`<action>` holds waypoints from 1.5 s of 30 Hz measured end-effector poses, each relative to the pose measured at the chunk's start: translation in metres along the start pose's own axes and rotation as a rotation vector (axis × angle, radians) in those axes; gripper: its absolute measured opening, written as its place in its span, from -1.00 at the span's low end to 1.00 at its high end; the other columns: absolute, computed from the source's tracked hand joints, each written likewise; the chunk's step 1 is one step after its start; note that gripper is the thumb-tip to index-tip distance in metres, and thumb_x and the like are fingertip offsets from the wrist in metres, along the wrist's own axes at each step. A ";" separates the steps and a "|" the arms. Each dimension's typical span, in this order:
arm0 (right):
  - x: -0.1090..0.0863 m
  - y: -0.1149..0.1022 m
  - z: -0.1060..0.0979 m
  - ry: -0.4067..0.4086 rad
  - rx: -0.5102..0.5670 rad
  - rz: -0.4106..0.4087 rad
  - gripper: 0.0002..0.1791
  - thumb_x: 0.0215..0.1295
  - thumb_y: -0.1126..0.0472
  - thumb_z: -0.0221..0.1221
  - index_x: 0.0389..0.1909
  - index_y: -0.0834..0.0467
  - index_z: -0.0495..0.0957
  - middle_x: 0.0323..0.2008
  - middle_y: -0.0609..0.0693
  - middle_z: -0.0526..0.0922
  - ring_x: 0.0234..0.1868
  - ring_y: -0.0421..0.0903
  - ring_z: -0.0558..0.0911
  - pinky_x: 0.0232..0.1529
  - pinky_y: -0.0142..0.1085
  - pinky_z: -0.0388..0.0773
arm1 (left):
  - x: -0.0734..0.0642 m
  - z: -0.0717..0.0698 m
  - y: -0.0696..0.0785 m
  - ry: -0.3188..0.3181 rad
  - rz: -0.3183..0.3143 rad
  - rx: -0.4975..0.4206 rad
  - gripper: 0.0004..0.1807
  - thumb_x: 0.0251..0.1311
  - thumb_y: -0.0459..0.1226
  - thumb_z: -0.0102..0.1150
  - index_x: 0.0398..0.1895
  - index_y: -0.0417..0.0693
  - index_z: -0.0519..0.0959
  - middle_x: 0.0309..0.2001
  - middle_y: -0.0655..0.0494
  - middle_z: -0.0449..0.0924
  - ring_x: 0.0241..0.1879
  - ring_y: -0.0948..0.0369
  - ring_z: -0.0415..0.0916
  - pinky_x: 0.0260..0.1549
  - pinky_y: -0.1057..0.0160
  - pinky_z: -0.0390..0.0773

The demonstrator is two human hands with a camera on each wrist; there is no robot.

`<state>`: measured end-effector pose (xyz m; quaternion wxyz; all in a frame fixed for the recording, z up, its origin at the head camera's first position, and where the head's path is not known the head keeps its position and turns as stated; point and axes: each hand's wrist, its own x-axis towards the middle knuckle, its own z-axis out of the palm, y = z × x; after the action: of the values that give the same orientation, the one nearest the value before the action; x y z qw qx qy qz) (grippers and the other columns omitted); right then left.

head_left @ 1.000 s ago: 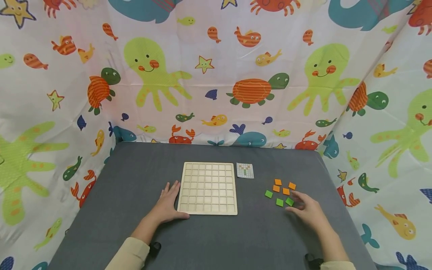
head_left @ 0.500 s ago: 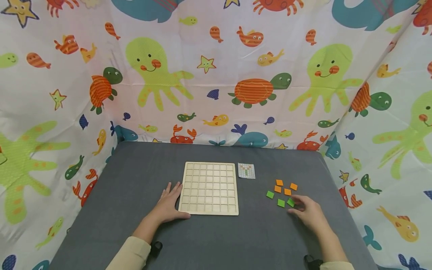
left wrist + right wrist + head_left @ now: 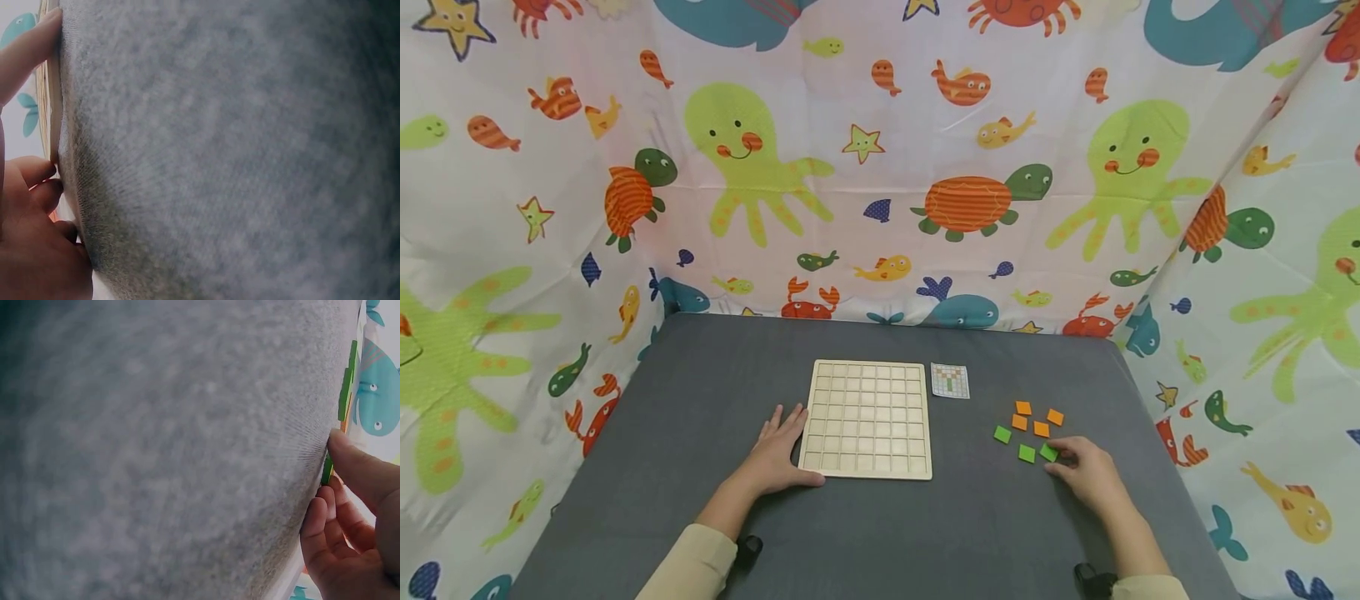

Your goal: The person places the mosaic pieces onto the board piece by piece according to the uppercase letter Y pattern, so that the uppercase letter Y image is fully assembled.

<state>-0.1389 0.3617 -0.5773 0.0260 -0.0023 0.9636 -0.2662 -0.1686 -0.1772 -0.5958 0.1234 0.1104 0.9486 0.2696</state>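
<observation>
A person's right hand (image 3: pixel 1084 473) pinches a green tile (image 3: pixel 1048 452) between thumb and fingers on a grey-covered bench (image 3: pixel 700 358), while the left hand (image 3: pixel 778 457), fingers extended, rests against the left edge and near corner of a pale gridded board (image 3: pixel 865 421). The step in hand, from where I stand, appears to be picking up that tile, which lies at the near right of its loose cluster, well apart from the board; the next move seems to call for a firm grip on its thin edges and a straight lift. Two more green tiles (image 3: pixel 1026 453) and four orange tiles (image 3: pixel 1041 429) lie close by, and a sideways slide could nudge the nearest. A small patterned card (image 3: pixel 951 381) lies just beside the board's far right corner, its detail too small to read. Behind hangs a white curtain (image 3: pixel 820 183) printed with octopuses, turtles and whales
</observation>
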 end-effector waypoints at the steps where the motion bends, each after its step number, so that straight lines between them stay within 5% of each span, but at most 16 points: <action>1: 0.000 0.000 0.000 0.001 -0.004 0.000 -0.57 0.15 0.21 0.46 0.04 0.24 0.69 -0.05 0.20 0.67 -0.08 0.10 0.66 -0.09 0.08 0.63 | 0.001 0.000 0.000 0.003 0.001 -0.005 0.45 -0.29 0.29 0.57 0.62 -0.13 0.01 0.62 -0.10 -0.05 0.60 -0.24 -0.37 0.49 -0.33 -0.14; 10: 0.000 -0.001 0.001 0.000 -0.026 0.062 -0.63 0.21 0.23 0.41 0.02 0.26 0.69 -0.11 0.20 0.67 -0.12 0.09 0.62 -0.09 0.12 0.58 | 0.000 0.001 0.001 -0.011 -0.014 -0.033 0.45 -0.29 0.27 0.59 0.63 -0.12 0.00 0.63 -0.07 -0.09 0.61 -0.20 -0.42 0.51 -0.30 -0.19; 26: 0.001 -0.005 0.001 0.030 -0.037 0.029 -0.66 0.28 0.33 0.33 0.06 0.32 0.64 -0.03 0.29 0.60 -0.08 0.14 0.62 -0.08 0.11 0.58 | -0.001 -0.002 0.003 -0.015 -0.025 -0.044 0.45 -0.29 0.25 0.61 0.63 -0.11 0.01 0.63 -0.06 -0.08 0.61 -0.19 -0.42 0.52 -0.28 -0.18; 45: 0.004 -0.035 -0.013 0.038 -0.034 -0.028 -0.63 0.26 0.28 0.37 0.08 0.27 0.65 -0.04 0.22 0.60 -0.09 0.07 0.61 -0.10 0.05 0.62 | 0.000 -0.001 0.002 -0.011 -0.044 -0.041 0.46 -0.32 0.27 0.61 0.63 -0.09 0.01 0.64 -0.04 -0.09 0.62 -0.16 -0.42 0.52 -0.27 -0.19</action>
<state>-0.1434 0.3382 -0.5485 0.0037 -0.0114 0.9681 -0.2502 -0.1690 -0.1759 -0.5943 0.1368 0.0883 0.9444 0.2856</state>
